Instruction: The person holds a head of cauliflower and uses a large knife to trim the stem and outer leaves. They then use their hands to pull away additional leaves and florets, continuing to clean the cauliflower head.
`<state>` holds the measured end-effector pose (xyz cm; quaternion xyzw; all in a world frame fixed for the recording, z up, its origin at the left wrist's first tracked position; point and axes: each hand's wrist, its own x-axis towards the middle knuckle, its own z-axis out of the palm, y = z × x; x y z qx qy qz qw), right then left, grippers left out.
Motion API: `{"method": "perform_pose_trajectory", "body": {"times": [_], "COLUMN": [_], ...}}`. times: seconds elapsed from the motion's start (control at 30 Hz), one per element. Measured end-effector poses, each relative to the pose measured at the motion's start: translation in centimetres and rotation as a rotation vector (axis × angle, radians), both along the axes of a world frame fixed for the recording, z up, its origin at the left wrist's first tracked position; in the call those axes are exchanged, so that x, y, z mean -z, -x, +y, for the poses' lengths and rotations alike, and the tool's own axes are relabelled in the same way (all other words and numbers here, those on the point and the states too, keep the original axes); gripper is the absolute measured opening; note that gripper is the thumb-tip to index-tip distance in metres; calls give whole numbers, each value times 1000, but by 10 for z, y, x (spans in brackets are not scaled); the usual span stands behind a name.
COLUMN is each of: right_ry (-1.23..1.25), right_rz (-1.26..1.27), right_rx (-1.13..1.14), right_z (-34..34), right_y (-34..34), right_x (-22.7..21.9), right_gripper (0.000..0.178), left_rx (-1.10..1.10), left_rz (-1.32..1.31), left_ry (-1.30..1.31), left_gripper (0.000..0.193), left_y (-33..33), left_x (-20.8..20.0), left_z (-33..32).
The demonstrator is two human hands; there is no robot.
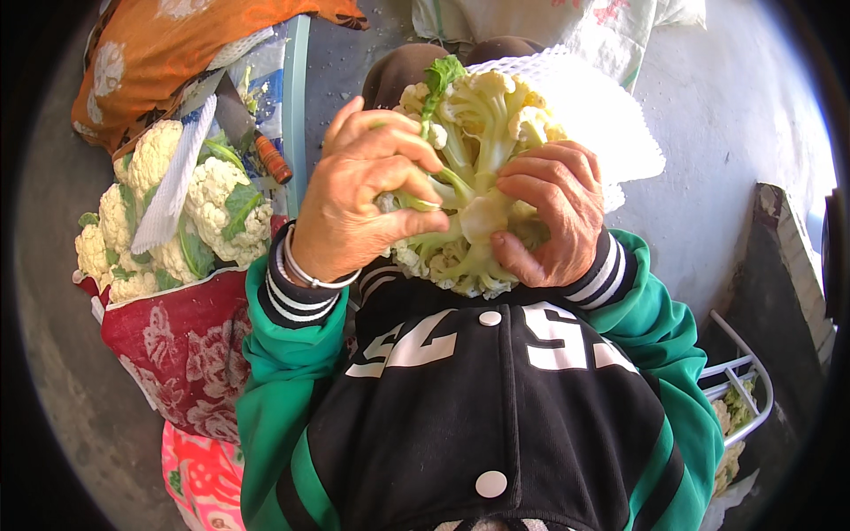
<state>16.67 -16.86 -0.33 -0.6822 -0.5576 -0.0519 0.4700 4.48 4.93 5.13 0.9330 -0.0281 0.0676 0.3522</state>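
Observation:
A large cauliflower point(478, 212) lies over my lap with its cut stem and pale branching stalks facing up. My right hand point(558, 212) grips its right side, thumb near the stem and fingers curled over the florets. On the left side, my left hand point(367, 190) has its thumb and fingers closed around a pale green stalk point(423, 204) close to the stem. A green leaf point(442, 78) sticks out at the far edge of the head. White foam netting point(620, 133) spreads beneath and to the right of the cauliflower, brightly overexposed.
At left, several cauliflowers point(217, 199) fill a red flowered bag point(181, 341), a white foam strip point(177, 177) across them. Beside them rests a knife point(273, 159) with an orange-brown handle. Orange cloth point(195, 53) lies beyond. A white rack point(748, 389) stands at lower right.

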Motion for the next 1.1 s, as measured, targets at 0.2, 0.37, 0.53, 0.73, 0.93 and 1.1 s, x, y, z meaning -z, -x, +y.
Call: {"method": "perform_pose_trajectory", "body": {"times": [0.2,0.37,0.53,0.73,0.93,1.1], "right_ry": [11,9,7,17,15,10], "right_rz": [-42,-42,-44,-32,-60,-86], "right_rx": [8,18,22,4,0,-9], "right_z": [1,1,1,2,2,2], "right_y": [0,2,2,2,1,-1], "right_x": [-1,1,2,1,3,6], "right_gripper": [43,44,43,43,43,38], "left_rx": [-289,-531,-673,-698,-561,-391], "left_rz": [-139,-444,-326,34,-38,-245], "left_ry": [336,500,526,-128,-245,61], "left_gripper": [31,29,19,31,21,11], "left_y": [41,83,98,81,46,32], "left_x": [12,18,38,51,36,11], "left_z": [30,53,56,38,23,3]}}
